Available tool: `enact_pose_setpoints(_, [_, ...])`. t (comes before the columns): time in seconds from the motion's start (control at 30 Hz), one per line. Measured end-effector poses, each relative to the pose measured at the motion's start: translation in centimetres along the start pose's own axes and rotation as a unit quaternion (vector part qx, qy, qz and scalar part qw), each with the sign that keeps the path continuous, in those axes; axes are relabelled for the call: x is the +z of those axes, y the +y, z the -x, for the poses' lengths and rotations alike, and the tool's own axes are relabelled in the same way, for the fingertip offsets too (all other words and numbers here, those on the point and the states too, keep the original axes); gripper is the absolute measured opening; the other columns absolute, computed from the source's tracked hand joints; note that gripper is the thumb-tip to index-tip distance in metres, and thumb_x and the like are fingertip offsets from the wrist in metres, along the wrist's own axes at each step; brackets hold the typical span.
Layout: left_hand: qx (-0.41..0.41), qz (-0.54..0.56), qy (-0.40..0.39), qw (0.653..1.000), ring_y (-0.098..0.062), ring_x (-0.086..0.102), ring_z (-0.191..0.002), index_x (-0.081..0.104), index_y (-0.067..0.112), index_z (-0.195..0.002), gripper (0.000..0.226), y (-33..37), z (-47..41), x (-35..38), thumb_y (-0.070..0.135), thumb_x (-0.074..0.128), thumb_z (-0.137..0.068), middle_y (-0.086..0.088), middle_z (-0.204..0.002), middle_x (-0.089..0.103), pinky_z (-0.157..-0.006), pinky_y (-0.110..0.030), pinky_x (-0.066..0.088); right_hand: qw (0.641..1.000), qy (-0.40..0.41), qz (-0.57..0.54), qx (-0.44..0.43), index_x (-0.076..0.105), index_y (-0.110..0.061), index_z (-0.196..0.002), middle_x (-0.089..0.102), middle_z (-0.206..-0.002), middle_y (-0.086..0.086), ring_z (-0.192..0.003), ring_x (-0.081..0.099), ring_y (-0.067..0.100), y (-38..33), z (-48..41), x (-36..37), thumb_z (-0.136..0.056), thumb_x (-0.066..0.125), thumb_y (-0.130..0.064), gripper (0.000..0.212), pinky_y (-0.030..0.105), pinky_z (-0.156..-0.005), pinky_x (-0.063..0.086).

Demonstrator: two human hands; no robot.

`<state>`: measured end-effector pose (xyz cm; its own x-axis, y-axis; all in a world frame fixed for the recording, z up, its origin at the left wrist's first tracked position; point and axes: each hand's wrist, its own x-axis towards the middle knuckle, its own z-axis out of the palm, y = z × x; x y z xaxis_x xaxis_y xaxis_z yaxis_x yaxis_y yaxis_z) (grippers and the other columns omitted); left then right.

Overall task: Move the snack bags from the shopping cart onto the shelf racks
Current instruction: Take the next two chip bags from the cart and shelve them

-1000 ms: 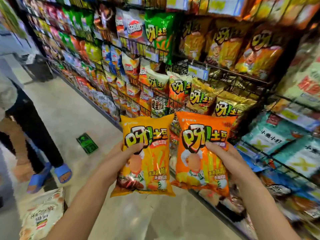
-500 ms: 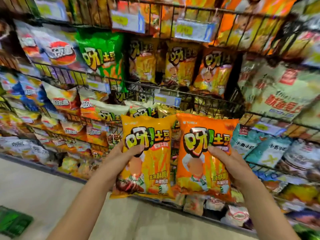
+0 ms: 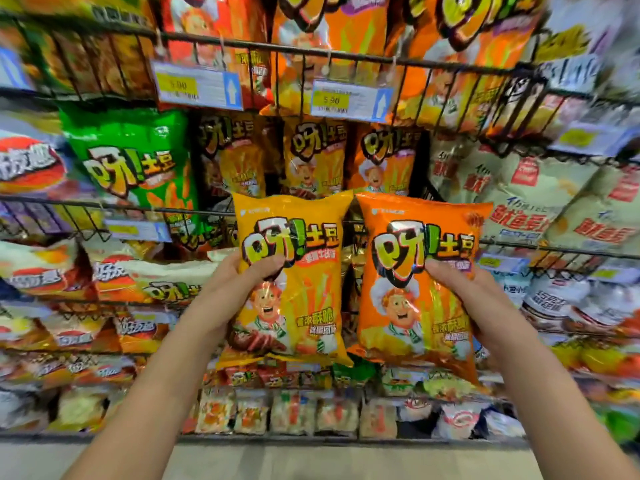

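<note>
My left hand (image 3: 228,289) grips a yellow snack bag (image 3: 294,306) by its left edge, thumb across the front. My right hand (image 3: 467,303) grips an orange snack bag (image 3: 408,306) by its right edge. Both bags are upright, side by side and nearly touching, held in front of the wire shelf racks (image 3: 311,57). Behind them, one rack row holds matching yellow and orange bags (image 3: 311,157) standing upright. The shopping cart is out of view.
A green bag (image 3: 135,164) stands left of the matching row. Pale bags with red print (image 3: 540,202) fill the right side. Price tags (image 3: 199,86) hang on the upper rack's rail. Lower racks hold many small packets (image 3: 294,410). A strip of floor (image 3: 311,462) shows below.
My view has swung from the aisle to face the racks squarely and closer. Both hands have kept their bags and raised them toward the row of matching bags.
</note>
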<state>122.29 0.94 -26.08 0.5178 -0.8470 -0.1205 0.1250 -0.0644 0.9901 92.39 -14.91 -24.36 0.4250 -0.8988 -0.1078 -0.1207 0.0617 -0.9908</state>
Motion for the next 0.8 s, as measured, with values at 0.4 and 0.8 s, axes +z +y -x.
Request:
enact_pose_setpoints(0.4, [0.026, -0.087, 0.025, 0.996, -0.029, 0.051, -0.132, 0.031, 0.014, -0.159, 0.134, 7.0, -6.4, 2.9, 0.080, 0.079, -0.052, -0.003, -0.148, 0.052, -0.101, -0.039, 0.039, 0.997, -0.030, -0.044, -0.052, 0.073, -0.025, -0.116, 0.079, -0.107, 0.003, -0.097, 0.077, 0.024, -5.0, -5.0, -1.8, -0.070, 0.079, -0.045, 0.050, 0.044, -0.094, 0.056])
enact_pose_setpoints(0.8, [-0.032, -0.057, 0.039, 0.997, -0.038, 0.063, -0.123, 0.074, 0.028, -0.110, 0.083, 10.1, -13.5, 3.9, 0.077, 0.087, -0.044, -0.009, -0.130, 0.069, -0.108, -0.059, 0.047, 0.998, -0.036, -0.042, 0.001, 0.074, -0.021, -0.115, 0.079, -0.104, 0.009, -0.093, 0.077, 0.030, -7.1, -8.8, -3.2, -0.077, 0.082, -0.044, 0.045, 0.045, -0.087, 0.059])
